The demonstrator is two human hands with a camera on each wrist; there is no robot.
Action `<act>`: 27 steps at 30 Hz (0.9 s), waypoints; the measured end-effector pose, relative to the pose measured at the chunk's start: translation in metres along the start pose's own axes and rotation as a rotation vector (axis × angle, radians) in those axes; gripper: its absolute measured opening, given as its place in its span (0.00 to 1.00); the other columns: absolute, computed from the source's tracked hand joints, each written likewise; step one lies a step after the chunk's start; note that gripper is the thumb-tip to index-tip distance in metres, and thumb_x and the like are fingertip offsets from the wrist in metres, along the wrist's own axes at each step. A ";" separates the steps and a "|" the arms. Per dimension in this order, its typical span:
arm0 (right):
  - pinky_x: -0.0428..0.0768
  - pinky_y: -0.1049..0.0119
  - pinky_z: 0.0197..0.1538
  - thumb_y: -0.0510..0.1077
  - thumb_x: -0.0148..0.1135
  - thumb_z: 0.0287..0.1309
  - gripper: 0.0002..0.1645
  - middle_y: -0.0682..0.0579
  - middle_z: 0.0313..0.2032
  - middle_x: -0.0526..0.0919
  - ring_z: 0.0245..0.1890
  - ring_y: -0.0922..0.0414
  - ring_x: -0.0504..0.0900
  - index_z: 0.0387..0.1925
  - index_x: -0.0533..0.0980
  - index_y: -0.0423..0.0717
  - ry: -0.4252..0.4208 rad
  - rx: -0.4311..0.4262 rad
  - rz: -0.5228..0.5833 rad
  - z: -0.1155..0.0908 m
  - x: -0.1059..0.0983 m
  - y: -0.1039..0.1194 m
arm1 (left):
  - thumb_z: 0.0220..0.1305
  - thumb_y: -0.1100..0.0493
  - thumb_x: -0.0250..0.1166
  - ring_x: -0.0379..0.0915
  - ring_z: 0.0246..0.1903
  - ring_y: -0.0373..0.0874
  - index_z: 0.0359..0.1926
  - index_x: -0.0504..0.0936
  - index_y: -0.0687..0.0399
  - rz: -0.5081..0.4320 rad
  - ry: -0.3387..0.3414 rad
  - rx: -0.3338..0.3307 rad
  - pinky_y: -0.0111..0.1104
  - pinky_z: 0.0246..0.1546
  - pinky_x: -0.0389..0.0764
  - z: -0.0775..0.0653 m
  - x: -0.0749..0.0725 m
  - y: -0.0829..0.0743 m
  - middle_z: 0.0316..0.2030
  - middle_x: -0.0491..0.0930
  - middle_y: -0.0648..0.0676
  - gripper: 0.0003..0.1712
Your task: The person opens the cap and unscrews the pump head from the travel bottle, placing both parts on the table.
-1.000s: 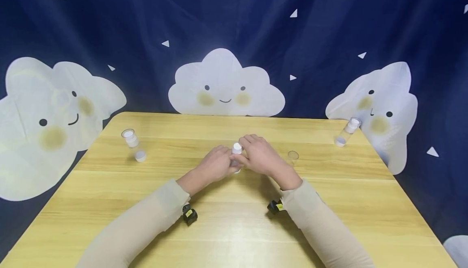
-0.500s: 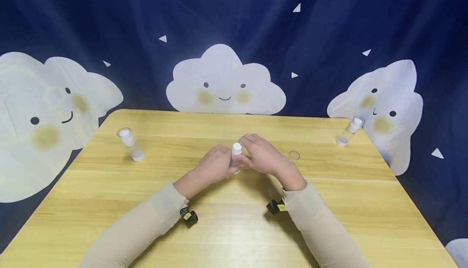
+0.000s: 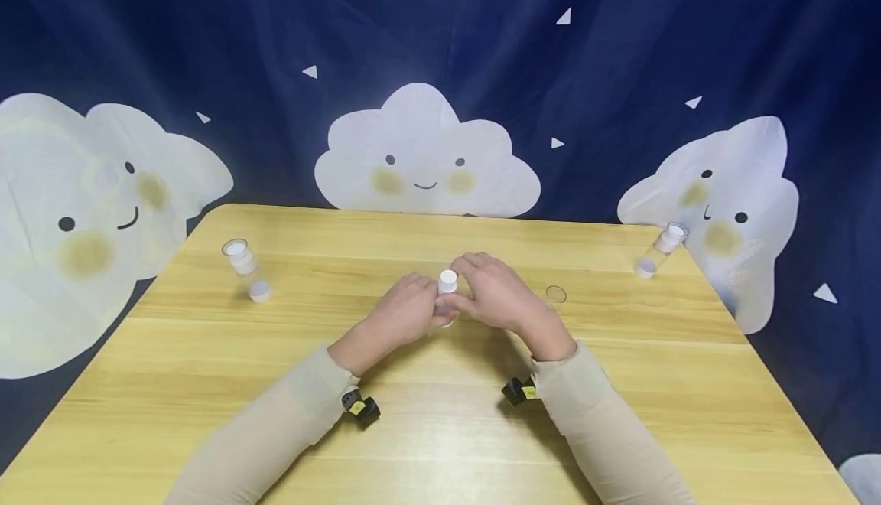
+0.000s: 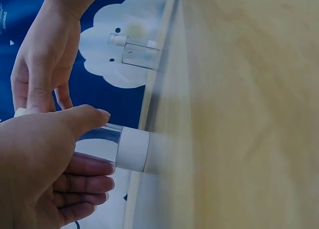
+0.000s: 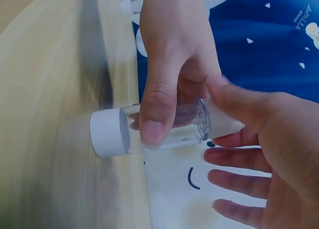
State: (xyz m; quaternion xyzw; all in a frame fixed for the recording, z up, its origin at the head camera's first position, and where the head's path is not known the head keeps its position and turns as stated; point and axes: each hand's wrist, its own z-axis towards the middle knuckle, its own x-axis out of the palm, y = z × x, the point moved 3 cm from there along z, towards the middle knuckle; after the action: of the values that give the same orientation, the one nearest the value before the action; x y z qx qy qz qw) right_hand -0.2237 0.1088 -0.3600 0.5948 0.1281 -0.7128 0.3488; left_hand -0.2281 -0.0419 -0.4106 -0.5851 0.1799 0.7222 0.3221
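Observation:
A small clear bottle [image 3: 447,283] with a white base and a white top stands upright at the middle of the table. My left hand [image 3: 404,310] grips its clear body, the thumb on one side and the fingers on the other, as the left wrist view shows. At the white top [image 5: 224,118], my right hand [image 3: 499,297] pinches with thumb and forefinger, while its other fingers extend loosely. The white base [image 4: 133,149] shows below my left hand. Part of the clear body is hidden behind my left thumb in the right wrist view.
A clear round cap [image 3: 556,294] lies right of my right hand. One similar bottle [image 3: 248,269] stands at the left of the wooden table [image 3: 440,428], another bottle [image 3: 661,250] near its far right corner. A dark blue cloud-print curtain [image 3: 585,69] hangs behind.
The head view has shifted slightly. Both hands stay on the bottle in nearly the same place, with my right fingertips shifting a little around the white top.

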 end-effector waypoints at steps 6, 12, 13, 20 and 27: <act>0.76 0.55 0.48 0.59 0.65 0.60 0.23 0.49 0.41 0.80 0.44 0.50 0.78 0.43 0.75 0.45 -0.005 -0.028 0.008 -0.001 -0.001 -0.001 | 0.64 0.40 0.64 0.70 0.27 0.42 0.31 0.76 0.50 -0.019 0.000 -0.003 0.34 0.37 0.73 0.002 0.000 0.000 0.24 0.74 0.47 0.20; 0.75 0.56 0.53 0.58 0.65 0.60 0.21 0.52 0.43 0.79 0.47 0.52 0.77 0.44 0.76 0.46 0.007 -0.049 0.041 0.000 -0.001 -0.003 | 0.64 0.39 0.63 0.71 0.28 0.42 0.33 0.78 0.52 -0.009 0.004 -0.002 0.34 0.39 0.74 0.002 0.001 0.001 0.25 0.75 0.47 0.21; 0.74 0.57 0.54 0.57 0.65 0.61 0.20 0.52 0.43 0.79 0.48 0.52 0.77 0.44 0.76 0.46 0.013 -0.055 0.055 0.000 -0.001 -0.003 | 0.64 0.39 0.63 0.71 0.29 0.42 0.33 0.79 0.52 -0.006 0.006 -0.001 0.34 0.39 0.74 0.002 0.001 0.001 0.25 0.75 0.47 0.21; 0.72 0.59 0.57 0.55 0.63 0.63 0.17 0.56 0.44 0.79 0.51 0.55 0.76 0.46 0.77 0.49 0.072 -0.052 0.169 0.001 0.000 -0.005 | 0.63 0.39 0.64 0.71 0.28 0.42 0.37 0.79 0.55 -0.008 0.007 0.001 0.35 0.40 0.74 0.000 0.001 0.002 0.27 0.78 0.49 0.22; 0.73 0.54 0.52 0.68 0.61 0.59 0.31 0.51 0.42 0.79 0.47 0.51 0.76 0.44 0.76 0.45 0.013 0.009 -0.012 -0.002 -0.004 -0.002 | 0.63 0.40 0.64 0.72 0.29 0.43 0.34 0.78 0.55 0.063 -0.032 0.050 0.34 0.39 0.73 -0.001 0.001 0.001 0.27 0.78 0.50 0.22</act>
State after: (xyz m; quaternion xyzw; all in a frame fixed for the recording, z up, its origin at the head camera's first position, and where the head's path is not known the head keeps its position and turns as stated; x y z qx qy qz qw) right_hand -0.2235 0.1131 -0.3573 0.6003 0.1307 -0.7114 0.3413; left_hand -0.2283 -0.0435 -0.4121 -0.5593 0.2110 0.7365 0.3165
